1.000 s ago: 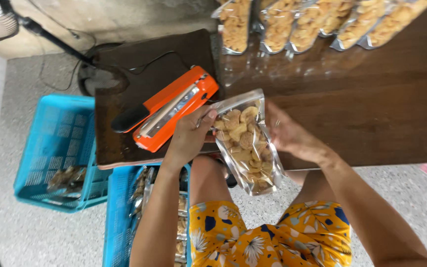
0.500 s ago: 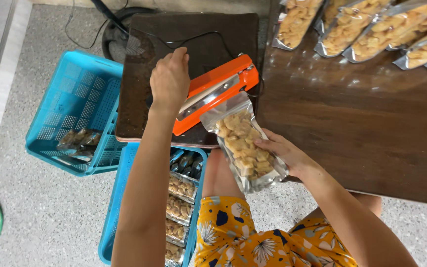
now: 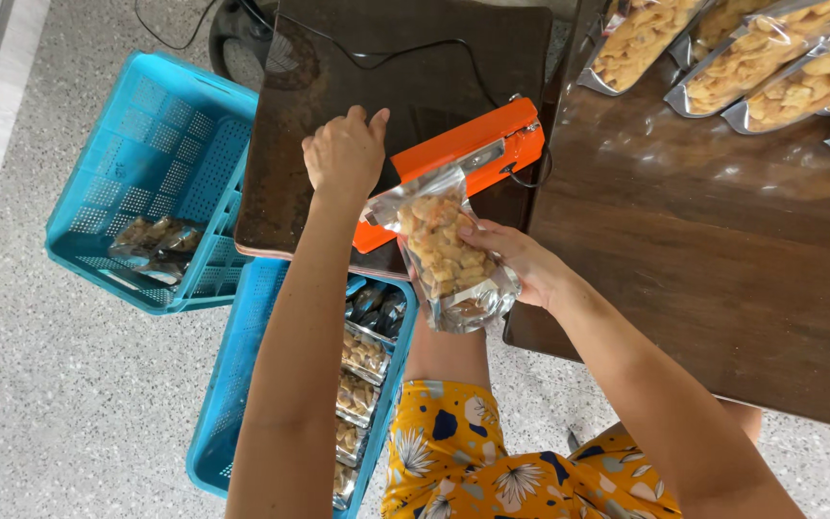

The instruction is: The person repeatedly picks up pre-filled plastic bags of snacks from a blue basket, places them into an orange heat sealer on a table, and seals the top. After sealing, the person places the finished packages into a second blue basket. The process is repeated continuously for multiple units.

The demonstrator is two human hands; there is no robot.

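Head view — blue crates [image 3: 146,207] beside orange sealer [image 3: 463,159] — snack pouch [image 3: 449,255].

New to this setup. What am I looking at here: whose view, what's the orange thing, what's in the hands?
This is one picture from a camera worn on a person's head, looking down at their own two bare hands. No robot is involved.

The left hand rests on the arm of an orange heat sealer, a hinged bar tool with a black cord, sitting on a dark board. The right hand holds a clear snack pouch full of golden pieces, its top edge at the sealer's bar.

On the brown table lie more filled pouches. On the floor stand two blue crates: one with a row of packed pouches, the other with only a few.
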